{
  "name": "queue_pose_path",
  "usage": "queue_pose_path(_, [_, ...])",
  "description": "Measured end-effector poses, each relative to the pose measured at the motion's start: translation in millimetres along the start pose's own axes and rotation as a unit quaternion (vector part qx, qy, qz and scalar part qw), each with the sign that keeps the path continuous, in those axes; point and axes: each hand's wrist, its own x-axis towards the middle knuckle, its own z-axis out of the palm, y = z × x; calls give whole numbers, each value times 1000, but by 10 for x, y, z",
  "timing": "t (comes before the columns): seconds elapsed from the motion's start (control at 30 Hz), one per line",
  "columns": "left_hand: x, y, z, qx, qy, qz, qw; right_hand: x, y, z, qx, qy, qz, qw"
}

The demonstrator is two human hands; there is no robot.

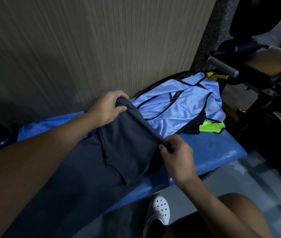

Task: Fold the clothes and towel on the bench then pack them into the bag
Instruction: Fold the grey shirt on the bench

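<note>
Two bare arms reach in from the near side over a blue padded tabletop [213, 152], whose far edge runs along a wood-grain wall panel [84, 40].

A dark grey garment [127, 148] covers the left and middle of the tabletop and hangs over its near edge. Its right-hand part is lifted clear of the padding and pulled taut as a band between the two hands.

Past the right end of the tabletop stands a black exercise machine [256, 78] with a tan pad and a grey-wrapped handle [222, 66].

A crumpled light-blue mesh garment [179, 107] with black piping lies at the far right corner of the tabletop, against the wall. Black fabric [192, 130] shows beneath it and along its far rim. Whether that is the bag, and whether anything is inside it, cannot be told.

A neon-green piece [211, 127] pokes out from under the light-blue garment at the right edge.

The left grip [108, 107] is clenched round the far end of the raised band, near the wall. Its fingers curl over the cloth and its thumb presses the near side.

The right grip [175, 157] pinches the near end of the same band between thumb and curled fingers, above the bare padding near the tabletop's near edge.

A white perforated clog [159, 209] rests on the grey floor just below that edge.
</note>
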Motion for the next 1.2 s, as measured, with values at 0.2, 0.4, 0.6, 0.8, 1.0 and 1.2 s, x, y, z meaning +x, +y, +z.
queue_pose_path(0.2, [202, -178, -202, -34, 134, 0, 990, 776, -226, 90, -35, 27, -73, 996])
queue_pose_path(0.4, [32, -560, -102, 47, 60, 42, 996, 1109, -67, 273, -237, -4, -102, 966])
queue_pose_path(0.6, [-95, -629, -91, 76, 61, 20, 995, 992, -53, 299, -272, 45, -162, 947])
queue_pose_path(0.8, [-779, -683, -263, 61, 51, 33, 996, 236, -47, 449, -198, 20, -227, 953])
queue_pose_path(1.0, [-1907, -850, -470, 62, 38, -38, 997, -717, -20, 766, -56, -90, -208, 972])
queue_pose_path(1.2, [-2825, -999, -587, 142, -1, -167, 976, -1301, 19, 1031, -136, -137, -295, 936])
